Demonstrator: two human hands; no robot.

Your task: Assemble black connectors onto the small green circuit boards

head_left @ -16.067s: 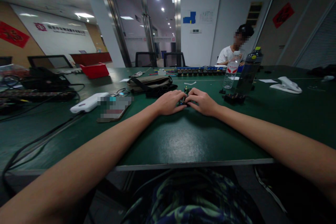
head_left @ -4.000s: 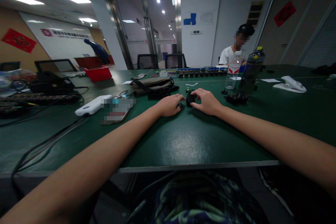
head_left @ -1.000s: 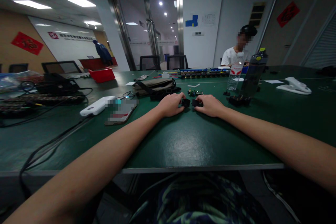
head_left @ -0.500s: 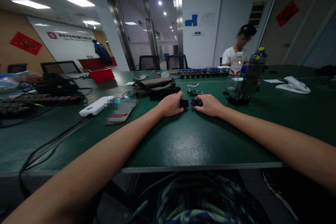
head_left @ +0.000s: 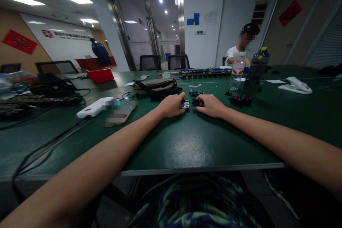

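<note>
My left hand [head_left: 172,106] rests low over the table, closed on a small black block with a pale, silvery face [head_left: 185,104]. Facing it across a narrow gap is a small black plastic piece [head_left: 196,103], pinched between the thumb and fingers of my right hand [head_left: 213,106]. The two pieces do not touch. Just behind them lie small green circuit parts [head_left: 196,92] with bits of wire. What exactly the two held pieces are is too small to make out.
On the green table [head_left: 171,149], a grey-brown bag [head_left: 155,87], a phone [head_left: 121,114] and a white device [head_left: 94,107] lie left. A clear bottle [head_left: 236,74], a dark bottle [head_left: 255,74] and black parts [head_left: 240,100] stand right. Another person [head_left: 235,53] sits across.
The piece in my left hand has turned: its pale, silvery face shows where it looked black before. Both hands stay in nearly the same place, and the view has shifted slightly.
</note>
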